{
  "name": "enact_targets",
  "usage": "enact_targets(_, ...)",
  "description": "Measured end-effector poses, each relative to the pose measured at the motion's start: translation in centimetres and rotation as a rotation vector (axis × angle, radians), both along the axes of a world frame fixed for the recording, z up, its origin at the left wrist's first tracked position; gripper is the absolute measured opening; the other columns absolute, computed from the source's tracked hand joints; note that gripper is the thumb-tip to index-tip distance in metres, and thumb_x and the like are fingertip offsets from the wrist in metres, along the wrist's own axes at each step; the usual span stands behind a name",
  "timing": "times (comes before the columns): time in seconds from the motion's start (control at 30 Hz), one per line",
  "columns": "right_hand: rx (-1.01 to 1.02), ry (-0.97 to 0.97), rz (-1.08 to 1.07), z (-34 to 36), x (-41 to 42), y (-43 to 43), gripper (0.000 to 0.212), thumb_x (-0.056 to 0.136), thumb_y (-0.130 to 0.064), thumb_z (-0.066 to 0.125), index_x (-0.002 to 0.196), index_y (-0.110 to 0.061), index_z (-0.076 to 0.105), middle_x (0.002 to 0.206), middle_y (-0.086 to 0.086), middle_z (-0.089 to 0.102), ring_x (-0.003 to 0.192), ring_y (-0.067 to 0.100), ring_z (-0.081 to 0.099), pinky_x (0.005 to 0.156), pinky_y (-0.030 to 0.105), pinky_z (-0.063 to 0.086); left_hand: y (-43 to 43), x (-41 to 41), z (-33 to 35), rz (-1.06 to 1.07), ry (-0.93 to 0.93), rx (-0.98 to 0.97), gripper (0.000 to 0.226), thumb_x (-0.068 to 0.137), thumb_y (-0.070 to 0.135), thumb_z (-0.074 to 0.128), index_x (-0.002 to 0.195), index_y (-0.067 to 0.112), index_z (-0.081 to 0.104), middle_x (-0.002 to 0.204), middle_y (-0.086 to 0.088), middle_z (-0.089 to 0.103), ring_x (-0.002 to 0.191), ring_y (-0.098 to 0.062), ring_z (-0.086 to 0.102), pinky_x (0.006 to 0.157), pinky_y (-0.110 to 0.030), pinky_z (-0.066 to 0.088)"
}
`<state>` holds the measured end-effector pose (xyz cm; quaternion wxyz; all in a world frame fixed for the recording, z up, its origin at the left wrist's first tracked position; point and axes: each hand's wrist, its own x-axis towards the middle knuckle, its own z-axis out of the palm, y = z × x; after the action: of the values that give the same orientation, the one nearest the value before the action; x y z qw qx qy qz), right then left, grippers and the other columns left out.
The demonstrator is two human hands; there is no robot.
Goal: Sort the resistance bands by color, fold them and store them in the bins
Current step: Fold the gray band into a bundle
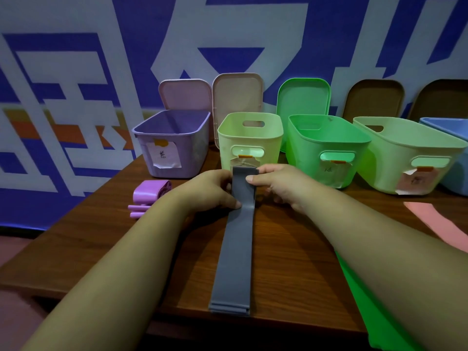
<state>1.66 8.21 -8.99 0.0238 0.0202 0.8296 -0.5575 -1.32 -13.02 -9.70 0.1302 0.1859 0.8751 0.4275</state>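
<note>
A long grey resistance band (236, 244) lies flat down the middle of the wooden table (291, 262), its near end at the table's front edge. My left hand (210, 190) and my right hand (276, 184) pinch its far end from either side, the end raised a little. Folded purple bands (148, 196) lie to the left. A pink band (435, 224) and a green band (379, 300) lie on the right. Along the back stand a purple bin (172, 145), a pale yellow-green bin (250, 138), a green bin (326, 148), another pale bin (410, 158) and a blue bin (453, 133).
Each of the four left bins carries a paper label on its front. Lids (236, 97) lean upright against the blue and white wall behind the bins. The table's left edge runs close to the purple bands.
</note>
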Motion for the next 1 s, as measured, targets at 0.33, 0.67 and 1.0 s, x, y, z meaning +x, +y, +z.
enact_targets(0.33, 0.055, 0.158, 0.037, 0.8, 0.7, -0.9, 0.010, 0.092, -0.016, 0.082, 0.097, -0.022, 0.077, 0.088, -0.002, 0.074, 0.075, 0.010, 0.065, 0.048, 0.009, 0.043, 0.7, -0.2, -0.7, 0.071, 0.226, 0.072, 0.045, 0.087, 0.006, 0.081, 0.127, 0.024, 0.066, 0.109, 0.007, 0.068, 0.103, -0.010, 0.065, 0.078, -0.023, 0.051)
enact_targets(0.67, 0.435, 0.403, 0.075, -0.7, 4.9, -1.2, 0.017, 0.086, -0.027, 0.083, 0.099, -0.037, 0.077, 0.104, -0.015, 0.064, 0.092, 0.001, 0.059, 0.072, 0.013, 0.041, -0.6, -0.1, 0.2, -0.060, 0.192, -0.112, 0.024, 0.097, 0.015, 0.073, 0.110, 0.035, 0.076, 0.103, 0.011, 0.075, 0.088, -0.001, 0.070, 0.070, -0.017, 0.050)
enact_targets(1.0, 0.550, 0.409, 0.147, -3.0, 7.5, -1.7, 0.016, 0.089, -0.024, 0.078, 0.098, -0.037, 0.075, 0.103, -0.016, 0.060, 0.097, 0.000, 0.057, 0.079, 0.024, 0.045, -1.2, 0.4, 0.3, -0.135, 0.064, -0.087, 0.025, 0.098, 0.016, 0.075, 0.115, 0.033, 0.078, 0.112, 0.011, 0.078, 0.102, -0.005, 0.072, 0.087, -0.022, 0.056)
